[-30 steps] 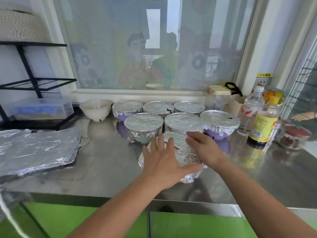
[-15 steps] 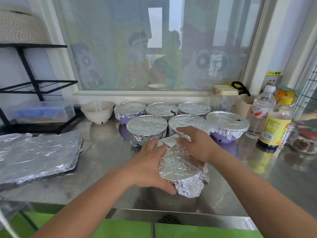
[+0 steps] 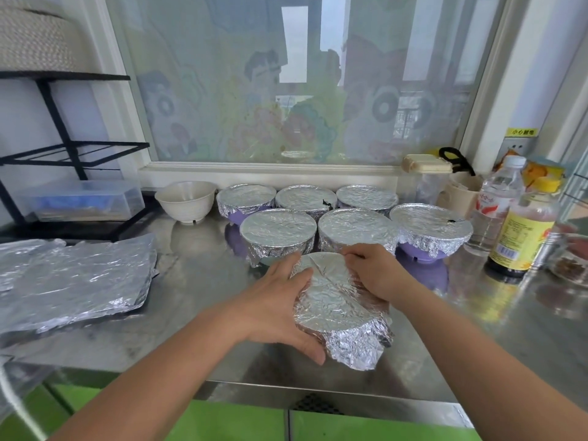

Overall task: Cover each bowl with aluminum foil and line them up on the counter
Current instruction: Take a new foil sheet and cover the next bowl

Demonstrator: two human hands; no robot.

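A foil-wrapped bowl sits near the front of the steel counter, its foil skirt loose at the front. My left hand grips its left side, thumb under the front rim. My right hand grips the far right rim, fingers curled over the foil. Behind it stand two rows of covered bowls: three at the back and three nearer. An uncovered white bowl stands left of the back row.
Loose foil sheets lie on the left of the counter. A black rack with a clear box stands at the far left. Bottles and jars crowd the right. The counter's front edge is close below the bowl.
Both hands went from lying flat on the foil to gripping the bowl's sides. The bowl tilted toward me, and the foil is now folded down round its rim.
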